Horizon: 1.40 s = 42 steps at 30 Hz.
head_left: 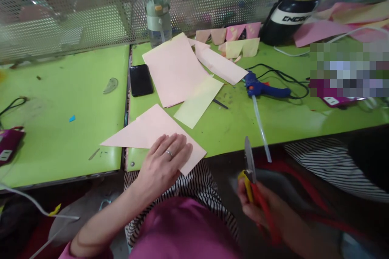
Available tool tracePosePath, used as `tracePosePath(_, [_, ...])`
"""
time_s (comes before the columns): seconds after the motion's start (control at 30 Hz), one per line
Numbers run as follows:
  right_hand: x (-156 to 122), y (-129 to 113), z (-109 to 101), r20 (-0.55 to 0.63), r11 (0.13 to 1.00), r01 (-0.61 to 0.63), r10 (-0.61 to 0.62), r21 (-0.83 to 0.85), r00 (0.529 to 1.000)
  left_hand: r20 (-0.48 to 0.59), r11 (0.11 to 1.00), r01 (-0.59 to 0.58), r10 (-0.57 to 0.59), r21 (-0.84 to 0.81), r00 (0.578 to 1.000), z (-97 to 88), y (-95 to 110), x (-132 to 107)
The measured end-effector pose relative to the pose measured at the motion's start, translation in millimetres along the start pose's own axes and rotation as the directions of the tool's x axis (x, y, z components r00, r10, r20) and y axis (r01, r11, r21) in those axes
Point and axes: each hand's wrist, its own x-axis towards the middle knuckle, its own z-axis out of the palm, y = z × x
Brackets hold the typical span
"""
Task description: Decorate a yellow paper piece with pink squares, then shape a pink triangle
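Rests left fingers [174, 145] (close together, one ringed) on the near pink paper [147, 127]; curls right fingers [251, 211] round scissors [251, 164].

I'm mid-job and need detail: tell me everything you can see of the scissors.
The scissors have grey, metal-looking blades and yellow and red handles, probably plastic. The right hand's grip wraps the handles, partly hiding them. The blades point away from the person, their tip appearing near the front edge of the green table. They look closed or nearly so, though the exact opening is unclear. No paper shows between the blades.
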Motion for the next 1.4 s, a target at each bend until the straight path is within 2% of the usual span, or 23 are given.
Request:
tracePosePath(0.07, [6.0, -11.1, 7.0, 0.051, 0.976, -0.106, 0.097, 0.192, 0.994, -0.024, 0.998, -0.059, 0.059, -0.015, 0.998, -1.9, 5.2, 1.2])
tracePosePath(0.13, [15.4, -23.8, 13.9, -0.014, 0.928, -0.169, 0.184, 0.332, 0.983, -0.048, 0.995, -0.1, 0.099, -0.02, 0.994, -2.5, 13.2, 0.6])
tracePosePath(0.2, [24.5, -34.5, 20.8, -0.071, 0.883, -0.173, 0.225, 0.437, 0.972, -0.06, 0.99, -0.139, 0.137, -0.033, 0.989, -0.9, 22.1, -2.1])
tracePosePath(0.33, [35.2, -44.4, 32.2, -0.083, 0.841, -0.166, 0.241, 0.516, 0.967, -0.054, 0.984, -0.169, 0.166, -0.051, 0.985, 1.1, 33.1, -8.6])
tracePosePath(0.4, [36.7, -44.8, 35.8, -0.09, 0.83, -0.17, 0.255, 0.532, 0.963, 0.003, 0.985, -0.147, 0.147, -0.088, 0.989, -5.4, 32.9, -8.8])
tracePosePath(0.5, [34.9, -42.9, 39.7, -0.098, 0.839, -0.168, 0.254, 0.517, 0.962, 0.15, 0.957, -0.106, 0.15, -0.269, 0.977, -24.1, 27.7, -0.8])
tracePosePath(0.57, [31.3, -41.3, 41.8, -0.106, 0.873, -0.156, 0.229, 0.462, 0.968, 0.163, 0.935, -0.08, 0.144, -0.346, 0.976, -34.5, 24.1, 10.5])
tracePosePath(0.6, [29.0, -40.8, 42.6, -0.115, 0.893, -0.143, 0.21, 0.426, 0.971, 0.144, 0.94, -0.088, 0.142, -0.33, 0.979, -37.1, 22.8, 17.6])
tracePosePath(0.7, [22.5, -41.3, 43.3, -0.14, 0.946, -0.082, 0.131, 0.313, 0.981, 0.131, 0.961, -0.105, 0.142, -0.257, 0.981, -35.6, 19.3, 41.2])
tracePosePath(0.87, [21.6, -50.1, 38.4, -0.198, 0.974, -0.006, 0.052, 0.225, 0.979, 0.275, 0.927, -0.058, 0.169, -0.371, 0.946, -32.4, 9.8, 69.3])
tracePosePath(1.0, [27.8, -57.4, 36.6, -0.251, 0.961, 0.026, 0.045, 0.274, 0.967, 0.318, 0.916, -0.023, 0.163, -0.4, 0.934, -33.9, 3.0, 73.8])
tracePosePath(1.1, [31.2, -58.5, 38.5, -0.275, 0.963, 0.007, 0.07, 0.27, 0.959, 0.307, 0.9, -0.055, 0.204, -0.432, 0.93, -29.3, 0.3, 73.0])
tracePosePath(1.4, [31.5, -51.3, 45.8, -0.249, 0.972, -0.045, 0.103, 0.229, 0.963, 0.327, 0.86, -0.072, 0.268, -0.505, 0.906, -19.6, -5.9, 74.7])
